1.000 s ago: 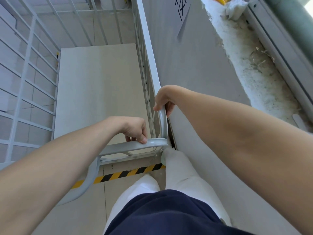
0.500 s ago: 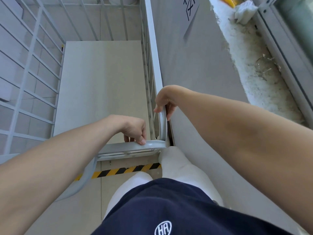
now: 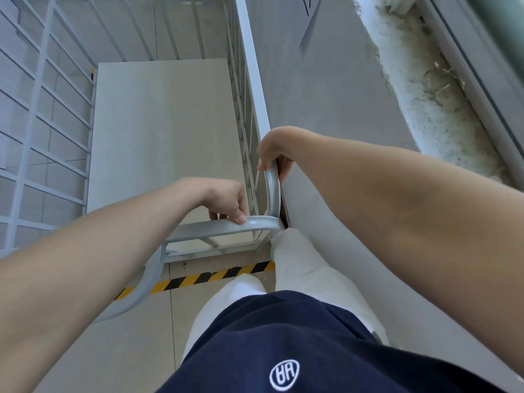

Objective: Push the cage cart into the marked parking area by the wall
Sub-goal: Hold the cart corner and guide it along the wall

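While both hands, left hand (image 3: 224,201) and right hand (image 3: 273,154), grip its handle (image 3: 218,228), the cage cart (image 3: 161,131) stretches straight ahead, parallel beside the wall (image 3: 326,109)

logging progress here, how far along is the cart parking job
Done: the cage cart sits close alongside the wall, its near end beyond the yellow-black floor tape.

In hand: the left hand grips the rear handle bar and the right hand holds the wall-side corner.

Left: possibly a final nudge, then letting go. The far end of the area is not visible.
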The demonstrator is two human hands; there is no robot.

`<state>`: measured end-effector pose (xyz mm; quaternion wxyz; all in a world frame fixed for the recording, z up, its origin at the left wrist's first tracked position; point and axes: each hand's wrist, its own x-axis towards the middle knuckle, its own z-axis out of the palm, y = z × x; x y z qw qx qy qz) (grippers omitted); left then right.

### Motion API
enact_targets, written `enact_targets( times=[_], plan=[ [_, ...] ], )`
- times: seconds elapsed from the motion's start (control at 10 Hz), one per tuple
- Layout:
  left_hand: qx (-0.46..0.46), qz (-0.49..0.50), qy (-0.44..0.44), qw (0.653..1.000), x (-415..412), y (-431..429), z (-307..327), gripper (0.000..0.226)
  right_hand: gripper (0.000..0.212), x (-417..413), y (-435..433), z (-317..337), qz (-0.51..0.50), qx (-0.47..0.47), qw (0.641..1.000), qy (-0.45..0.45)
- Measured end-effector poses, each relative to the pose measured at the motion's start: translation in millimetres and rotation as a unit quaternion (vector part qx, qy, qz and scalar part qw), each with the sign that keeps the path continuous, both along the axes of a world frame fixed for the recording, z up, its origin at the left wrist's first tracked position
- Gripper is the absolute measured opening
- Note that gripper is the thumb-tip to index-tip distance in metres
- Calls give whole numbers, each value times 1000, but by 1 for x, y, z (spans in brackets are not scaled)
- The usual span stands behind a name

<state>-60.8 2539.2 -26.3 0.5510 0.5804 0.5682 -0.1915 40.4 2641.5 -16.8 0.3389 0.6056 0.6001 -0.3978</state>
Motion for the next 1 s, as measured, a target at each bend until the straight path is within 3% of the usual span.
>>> enact_targets(
  times=[0.2, 0.3, 0.4, 0.6, 0.7, 0.8, 0.9, 1.0],
  plan=[
    [36, 1, 5, 999, 4, -11, 1, 14, 47, 6, -22, 11, -50, 24, 998, 21],
    [54, 0, 9, 999, 6, -16, 1, 11, 30, 12, -29, 8, -100, 45, 992, 58],
    [92, -5, 23, 996, 7, -20, 2, 12, 35, 13, -35, 10, -122, 90, 986, 74],
    [85, 2, 28, 996, 10, -25, 2, 17, 18, 23, -35, 2, -112, 111, 977, 141],
    [92, 3, 33, 995, 9, -28, 0, 15, 23, 25, -45, 2, -159, 108, 973, 126],
    [99, 0, 36, 994, 11, -27, 0, 13, 51, 21, -46, 5, -150, 146, 975, 75],
    [98, -3, 39, 994, 11, -26, 2, 11, 27, 21, -39, 3, -156, 106, 976, 111],
    [99, -8, 33, 995, 11, -26, 1, 12, 23, 21, -37, 9, -125, 120, 974, 148]
  ],
)
